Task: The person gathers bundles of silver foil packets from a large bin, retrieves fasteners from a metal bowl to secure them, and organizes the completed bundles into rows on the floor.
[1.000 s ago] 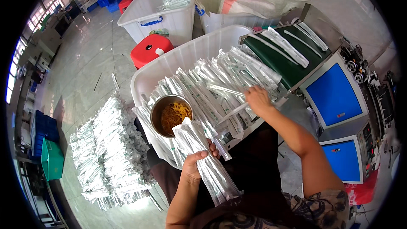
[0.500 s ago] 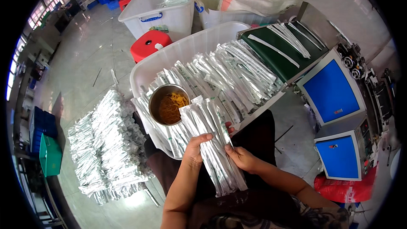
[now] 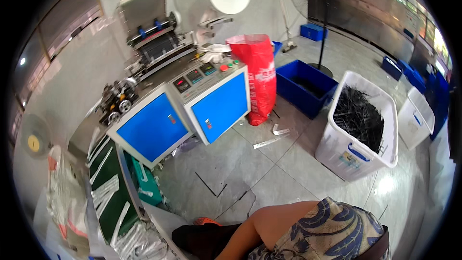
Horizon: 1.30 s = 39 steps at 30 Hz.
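running past the lower edge, the right forearm point(image 3: 243, 240) leaves the right hand hidden; the left hand is unseen too, so i cannot tell whether either is spread or pinching. slim silvery packets point(image 3: 139, 243) lie heaped at lower left, by the near end of the green belt point(image 3: 121, 193); gripping lightly, ends level, would likely spare them creases.

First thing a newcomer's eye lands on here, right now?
Probably the tall red sack, just above centre, beside the blue-fronted machine. Next, at right, the white tub holding a tangled mass of thin black strips. At lower left, slim whitish packets lie on a green conveyor belt.
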Motion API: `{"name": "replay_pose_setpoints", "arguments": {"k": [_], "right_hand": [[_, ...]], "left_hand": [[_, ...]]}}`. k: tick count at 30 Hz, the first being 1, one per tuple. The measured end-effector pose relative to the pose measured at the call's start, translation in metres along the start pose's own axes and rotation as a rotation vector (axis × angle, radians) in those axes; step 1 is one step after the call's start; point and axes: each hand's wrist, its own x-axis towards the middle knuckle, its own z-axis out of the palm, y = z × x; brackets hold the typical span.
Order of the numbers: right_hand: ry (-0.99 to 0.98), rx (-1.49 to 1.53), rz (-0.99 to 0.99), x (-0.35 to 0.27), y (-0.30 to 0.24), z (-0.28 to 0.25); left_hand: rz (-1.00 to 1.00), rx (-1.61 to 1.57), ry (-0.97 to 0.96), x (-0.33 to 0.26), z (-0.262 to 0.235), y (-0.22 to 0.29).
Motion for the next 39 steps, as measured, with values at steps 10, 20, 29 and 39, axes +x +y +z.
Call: {"name": "replay_pose_setpoints", "arguments": {"k": [10, 20, 29, 39], "right_hand": [[0.356, 0.061, -0.302, 0.042, -0.049, -0.044], [-0.357, 0.068, -0.625, 0.147, -0.151, 0.019], [-0.22, -0.945, -0.444, 0.263, -0.127, 0.117], [0.028, -0.928, -0.482, 0.262, -0.129, 0.108]], "left_hand": [[-0.067, -0.726, -0.21, 0.001, -0.07, -0.017], [0.109, -0.568, -0.295, -0.074, -0.087, 0.003], [0.35, -0.778, 0.3, -0.111, -0.125, -0.013], [0.312, -0.727, 0.322, -0.089, -0.131, -0.004]]}}
